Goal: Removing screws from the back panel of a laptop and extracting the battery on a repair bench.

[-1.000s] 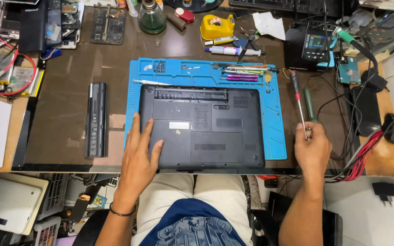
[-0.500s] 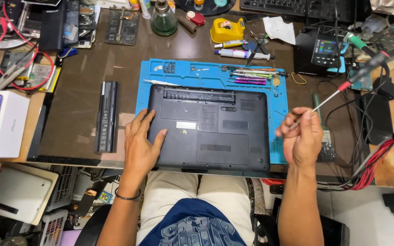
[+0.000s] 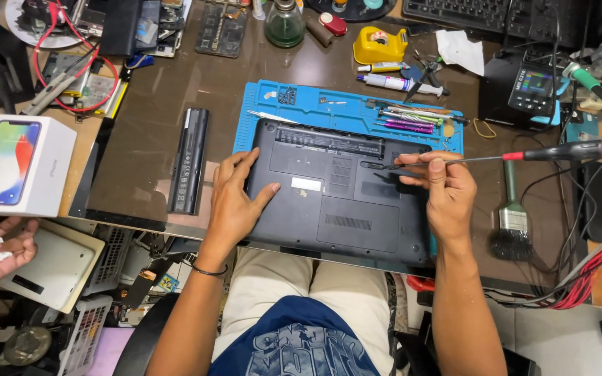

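While the left hand (image 3: 235,198) lies open and flat on the upturned black plastic laptop (image 3: 339,188), steadying it on the blue rubber mat (image 3: 301,104) on the bench, the right hand (image 3: 444,188) pinches a red-and-black-handled screwdriver (image 3: 524,154), tip over the laptop's base.

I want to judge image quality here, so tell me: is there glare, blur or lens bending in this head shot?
Head view: sharp around the laptop and both hands, left hand and right hand; soft sheen on the dark table; the screwdriver reads clearly; table edges bow slightly, as from a wide lens; the corners are dimmer and cluttered.
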